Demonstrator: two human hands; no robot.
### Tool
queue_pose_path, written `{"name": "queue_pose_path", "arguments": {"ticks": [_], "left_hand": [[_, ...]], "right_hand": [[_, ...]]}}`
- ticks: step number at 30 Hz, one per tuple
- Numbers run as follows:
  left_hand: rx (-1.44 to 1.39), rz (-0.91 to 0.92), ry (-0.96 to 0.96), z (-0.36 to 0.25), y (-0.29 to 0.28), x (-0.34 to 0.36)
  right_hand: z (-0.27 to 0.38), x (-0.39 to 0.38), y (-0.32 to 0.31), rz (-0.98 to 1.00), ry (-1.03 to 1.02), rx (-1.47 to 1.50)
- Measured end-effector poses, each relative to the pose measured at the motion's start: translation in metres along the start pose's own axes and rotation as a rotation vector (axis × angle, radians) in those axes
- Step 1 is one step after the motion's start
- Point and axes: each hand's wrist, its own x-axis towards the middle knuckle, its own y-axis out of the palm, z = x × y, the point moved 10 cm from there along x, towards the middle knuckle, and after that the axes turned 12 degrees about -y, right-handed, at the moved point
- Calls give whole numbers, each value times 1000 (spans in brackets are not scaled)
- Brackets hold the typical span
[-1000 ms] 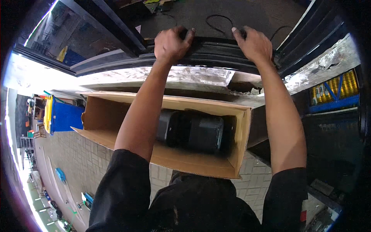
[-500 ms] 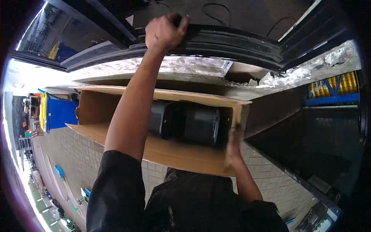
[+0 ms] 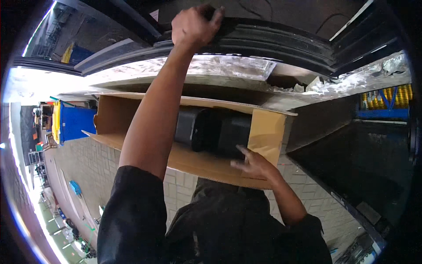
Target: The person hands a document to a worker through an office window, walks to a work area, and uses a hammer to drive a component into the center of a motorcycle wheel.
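Observation:
In front of me is a long, open cardboard box (image 3: 206, 169), with black objects (image 3: 235, 132) in it that have smooth, rounded surfaces; I cannot tell their kind. At the box's right end, a tan flap (image 3: 268, 127) lies over part of them. My right hand (image 3: 255, 163) is open just beside this flap, thumb and fingers spread above the box's near side. My left arm reaches across the box to a black window frame (image 3: 281, 46). There my left hand (image 3: 193, 27) is closed with curled fingers; what they grip is hidden.
A rough, whitish ledge (image 3: 220, 68) runs between box and frame. To the left stands a blue bin (image 3: 79, 123) with a yellow part. A large dark panel (image 3: 365, 163) stands on the right, below yellow items on a blue rack (image 3: 387, 99). Paving (image 3: 96, 165) covers the floor.
My right hand has moved from the box's right end inward and to the left, and its fingers have spread. The end flap now lies folded over the black objects. My left hand stays at the frame.

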Motion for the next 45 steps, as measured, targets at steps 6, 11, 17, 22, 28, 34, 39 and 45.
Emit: {"name": "queue_pose_path", "arguments": {"ticks": [6,11,17,22,28,34,39,45], "left_hand": [[0,-52,33,-18,-3,-3],[-25,77,-100,12,1,-3],[-59,158,-82,-11,6,6],[-74,165,-75,-2,-11,-5],[-63,170,-91,-14,-5,1],[-21,147,-75,3,-2,1],[-83,38,-60,-9,-7,-2],[-111,18,-37,-7,-9,-1]], "right_hand": [[27,-41,10,126,-198,-293],[-11,-11,-48,-185,-120,-740],[59,-16,-8,111,-328,-232],[-35,31,32,-61,-240,-649],[-85,52,-16,-418,-81,-648],[-35,63,-25,-193,-54,-719],[56,28,-66,-515,-334,-744],[70,5,-137,-853,-148,-933]]}}
